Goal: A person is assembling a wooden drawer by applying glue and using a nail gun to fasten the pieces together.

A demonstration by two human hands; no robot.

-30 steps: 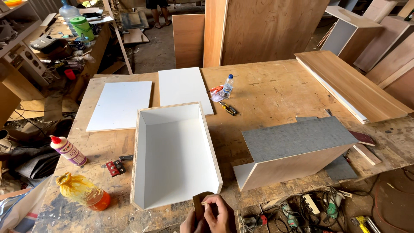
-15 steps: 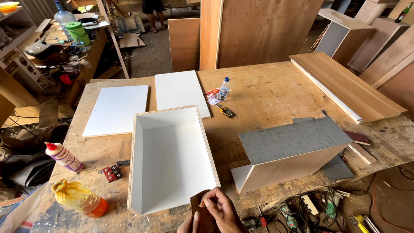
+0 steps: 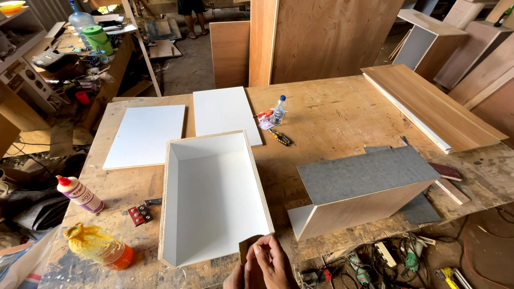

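At the bottom edge of the view my right hand (image 3: 270,262) is closed on a small brown flat piece (image 3: 248,245), held against the near right corner of an open white box with plywood edges (image 3: 260,182). The box lies flat on the workbench (image 3: 332,112) with its open side up. Only a sliver of my left hand (image 3: 234,279) shows, just below and left of the brown piece. Its grip is hidden.
A grey-topped plywood box (image 3: 364,176) lies to the right. Two white panels (image 3: 144,134) (image 3: 225,113), a water bottle (image 3: 279,108) and a screwdriver (image 3: 281,138) are further back. A glue bottle (image 3: 80,194), an orange-yellow bottle (image 3: 99,247) and a red part (image 3: 140,214) sit left. Long boards (image 3: 428,107) lie far right.
My hands and the brown piece have shifted slightly right and up to the box's near corner. Nothing on the bench has moved.
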